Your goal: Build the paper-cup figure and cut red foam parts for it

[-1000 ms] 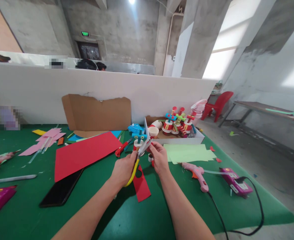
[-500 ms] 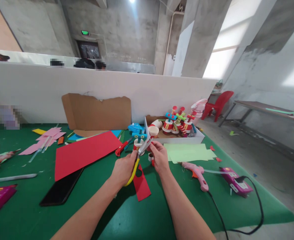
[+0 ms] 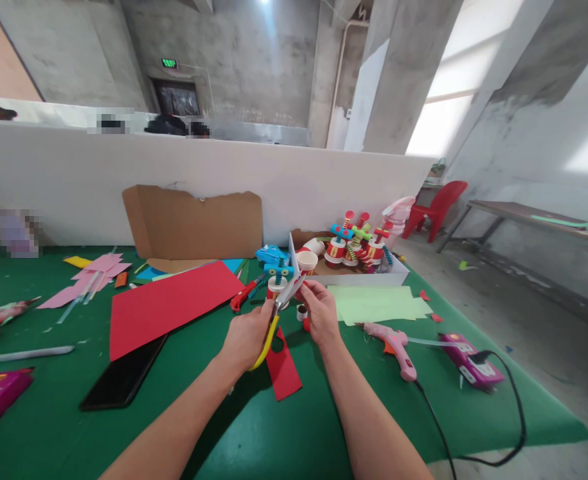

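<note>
My left hand is closed around a pair of scissors with yellow handles, their blades pointing up and to the right. At the blade tips, my right hand pinches a small piece of red paper, mostly covered by the fingers. Below lies a red paper strip with a round notch cut out. Just behind the blades stands a paper-cup figure with a blue crosspiece and eyes. A small paper roll rests by my right fingers.
A white box holds several finished cup figures. Red card overlaps a black phone-like slab at left. Light green paper, a pink glue gun and a purple box with a black cable lie right.
Almost nothing differs. My right hand has shifted very slightly at the blade tips; the scissors stay in my left hand.
</note>
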Motion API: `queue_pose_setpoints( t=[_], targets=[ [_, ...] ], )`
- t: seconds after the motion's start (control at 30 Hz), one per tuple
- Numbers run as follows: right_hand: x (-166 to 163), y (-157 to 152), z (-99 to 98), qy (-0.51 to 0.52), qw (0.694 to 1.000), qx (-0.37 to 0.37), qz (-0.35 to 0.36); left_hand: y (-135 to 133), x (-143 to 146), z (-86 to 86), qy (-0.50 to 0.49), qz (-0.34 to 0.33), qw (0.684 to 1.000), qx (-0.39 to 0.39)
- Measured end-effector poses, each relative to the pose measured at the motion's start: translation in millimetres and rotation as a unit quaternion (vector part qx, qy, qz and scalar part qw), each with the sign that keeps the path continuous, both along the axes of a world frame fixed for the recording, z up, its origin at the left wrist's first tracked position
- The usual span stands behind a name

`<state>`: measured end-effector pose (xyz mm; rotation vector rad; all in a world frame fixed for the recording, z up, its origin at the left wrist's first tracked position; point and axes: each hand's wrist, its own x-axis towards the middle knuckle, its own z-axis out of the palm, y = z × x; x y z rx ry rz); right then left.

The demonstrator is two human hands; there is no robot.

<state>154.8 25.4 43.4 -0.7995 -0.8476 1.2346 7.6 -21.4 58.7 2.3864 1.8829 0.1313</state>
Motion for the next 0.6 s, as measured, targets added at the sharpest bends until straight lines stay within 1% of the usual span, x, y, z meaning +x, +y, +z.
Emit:
queue_pose_setpoints(
  t=[0.33,0.6],
  targets=[
    [1.8,-0.4,1.2,-0.013,1.000,-0.007,-0.008,1.1,-1.5,-1.9,-0.003,-0.006,1.000,0.006],
    [2.9,0.9,0.8,-0.021,1.000,-0.004,-0.012,0.0,-0.2,1.0,-0.001,0.002,1.000,-0.002]
  ],
)
